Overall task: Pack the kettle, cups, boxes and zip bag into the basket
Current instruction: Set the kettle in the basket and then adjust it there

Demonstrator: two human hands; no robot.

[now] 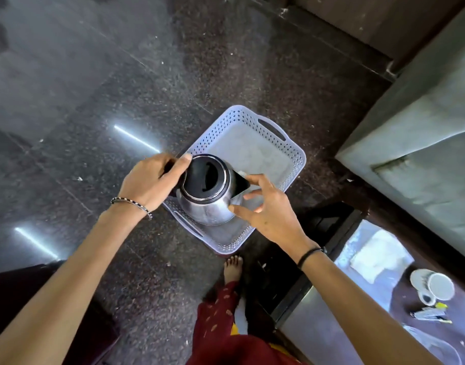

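The kettle [207, 206] has a shiny silver body with a black lid [205, 177] and a black spout. The basket [294, 151] under it is pale lavender, its walls dotted with rows of small holes. The floor [94, 75] is dark stone, speckled grey and brown, crossed by thin white streaks of light. The garment [218, 312] is maroon with small orange motifs and a yellow patch. The bracelet [132, 204] on the left wrist is banded black and white; the band [309, 255] on the right wrist is plain black. The cup [440, 285] is white, the packets [431, 313] beside it white and yellow.

Your left hand [149, 180] grips the kettle [209, 192] by its handle over the basket [297, 156]. Your right hand [265, 206] touches its side, fingers spread.
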